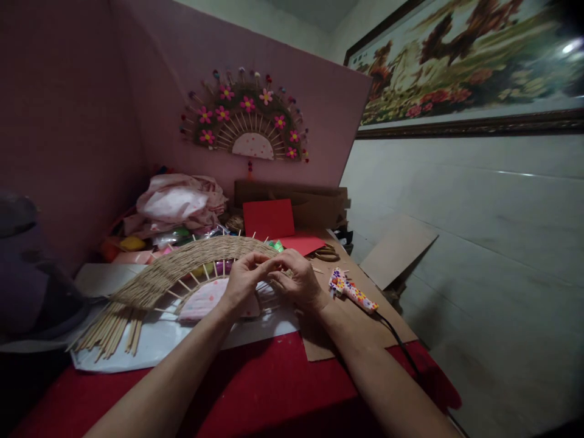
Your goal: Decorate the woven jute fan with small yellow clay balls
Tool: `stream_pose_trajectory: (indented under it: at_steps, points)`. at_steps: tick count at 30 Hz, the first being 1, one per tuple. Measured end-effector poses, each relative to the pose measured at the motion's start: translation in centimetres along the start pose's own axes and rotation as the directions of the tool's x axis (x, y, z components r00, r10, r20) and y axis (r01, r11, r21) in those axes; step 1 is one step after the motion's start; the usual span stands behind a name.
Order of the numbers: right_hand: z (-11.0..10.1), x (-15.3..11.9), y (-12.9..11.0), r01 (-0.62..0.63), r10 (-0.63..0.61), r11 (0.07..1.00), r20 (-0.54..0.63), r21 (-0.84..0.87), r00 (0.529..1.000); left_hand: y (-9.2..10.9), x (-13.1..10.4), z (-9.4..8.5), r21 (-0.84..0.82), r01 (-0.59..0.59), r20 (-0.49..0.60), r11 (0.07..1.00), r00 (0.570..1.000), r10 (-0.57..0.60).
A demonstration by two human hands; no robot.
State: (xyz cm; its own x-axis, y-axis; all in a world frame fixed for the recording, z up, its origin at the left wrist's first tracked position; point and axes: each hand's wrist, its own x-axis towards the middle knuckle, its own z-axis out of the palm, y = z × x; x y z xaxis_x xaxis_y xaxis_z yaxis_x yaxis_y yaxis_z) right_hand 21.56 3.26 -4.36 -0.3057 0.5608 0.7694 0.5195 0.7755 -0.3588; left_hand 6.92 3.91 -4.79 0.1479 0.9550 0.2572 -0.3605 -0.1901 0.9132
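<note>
A half-round fan of woven twine (182, 267) on thin wooden sticks lies in front of me, with a pale pink spotted half-disc (205, 299) at its base. At the fan's right end, my left hand (249, 277) is closed in a pinch. Close against it, my right hand (298, 280) is closed too, fingertips meeting those of the left. Whatever they pinch is hidden behind the fingers. The fan's right portion is mostly covered by my hands. Loose wooden sticks (112, 333) lie under its left end.
A flower-patterned glue gun (353, 291) with a black cord rests on brown cardboard (319, 340) at right, near scissors (326, 252). Red card (269, 218) and crumpled pink fabric (177, 204) stand behind. A decorated fan (249, 118) hangs on the pink board. Red cloth (255, 383) covers the table.
</note>
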Motion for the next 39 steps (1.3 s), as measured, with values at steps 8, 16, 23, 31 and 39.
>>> stream_pose_trajectory:
  at_steps: [8,16,23,31,39]
  points:
    - [-0.59,0.07,0.35,-0.026,0.027,1.000,-0.025,0.016,0.999,0.43,0.00,-0.37,-0.054,0.126,0.112,0.991,0.986,-0.119]
    - [-0.54,-0.05,0.29,-0.055,0.053,0.995,0.019,0.079,0.998,0.61,-0.11,-0.17,-0.101,0.136,0.133,0.986,0.984,-0.122]
    - [-0.31,-0.17,0.16,-0.165,0.161,0.964,0.035,0.207,0.986,1.00,-0.37,0.45,-0.128,0.146,0.005,0.981,0.989,-0.147]
    - [-0.09,-0.07,0.39,-0.243,0.267,0.872,0.001,0.424,0.964,0.74,-0.09,-0.14,-0.077,0.145,0.136,0.986,0.982,-0.134]
    - [-0.09,-0.34,0.80,-0.189,0.180,0.959,0.062,0.213,0.982,0.59,0.02,-0.23,-0.053,0.100,0.050,0.994,0.994,-0.098]
